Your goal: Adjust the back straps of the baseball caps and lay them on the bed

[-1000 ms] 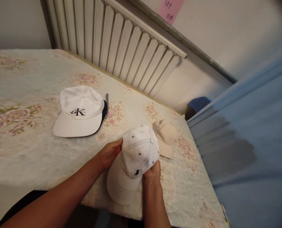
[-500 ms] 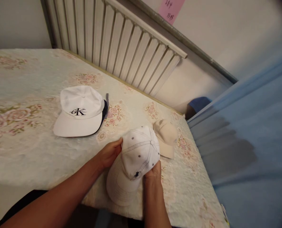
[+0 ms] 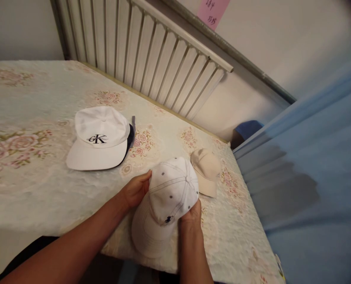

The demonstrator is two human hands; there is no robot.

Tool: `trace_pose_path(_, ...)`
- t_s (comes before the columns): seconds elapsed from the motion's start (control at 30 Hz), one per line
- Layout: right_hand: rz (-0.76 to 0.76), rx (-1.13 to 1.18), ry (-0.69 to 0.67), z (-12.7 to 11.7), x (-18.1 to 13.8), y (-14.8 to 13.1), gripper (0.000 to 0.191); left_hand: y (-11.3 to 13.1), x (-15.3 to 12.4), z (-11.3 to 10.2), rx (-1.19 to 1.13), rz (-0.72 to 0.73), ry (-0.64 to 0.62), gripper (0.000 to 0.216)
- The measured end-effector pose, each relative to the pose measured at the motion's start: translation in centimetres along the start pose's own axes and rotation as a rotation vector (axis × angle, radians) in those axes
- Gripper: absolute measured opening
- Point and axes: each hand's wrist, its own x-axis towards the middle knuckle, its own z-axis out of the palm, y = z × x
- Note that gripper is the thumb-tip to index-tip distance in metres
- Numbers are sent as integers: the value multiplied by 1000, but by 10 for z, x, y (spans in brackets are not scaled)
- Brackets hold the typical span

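Between my hands is a white baseball cap with dark stitching, dark eyelets and a small dark emblem, its brim pointing down toward me. My left hand grips the cap's left edge, thumb on top. On the other side my right hand holds the lower right edge; most of its fingers are hidden under the cap. A second white cap with black "CK"-like letters lies to the left, a dark cap partly showing beneath it. Just behind the held cap rests a beige cap.
The caps lie on a flower-patterned quilted cover. A white radiator runs along the wall behind it. A blue curtain hangs at the right, and a dark blue object shows beside it. A pink note is on the wall.
The held white cap has shifted very slightly left and tipped a little in my hands. Both hands keep their grip, and the other caps have not moved.
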Motion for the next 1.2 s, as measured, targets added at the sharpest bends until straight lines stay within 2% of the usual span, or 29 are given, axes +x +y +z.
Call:
trace_pose_path(0.17,12,4,36,-4,1,2,33,3,-1,5,7,-7,-6,54)
trace_pose_path(0.3,33,5,15,0,-2,3,36,4,-2,6,1,-7,42,49)
trace_pose_path(0.5,57,-1,15,8,-6,1,36,2,0,5,-1,34,34,43)
trace_pose_path(0.77,54,11,28,4,-5,2,32,2,-1,5,23,1,83,41)
trace_pose_path(1.2,60,-18,16,19,-11,-5,36,-3,1,-1,33,-25,20,40)
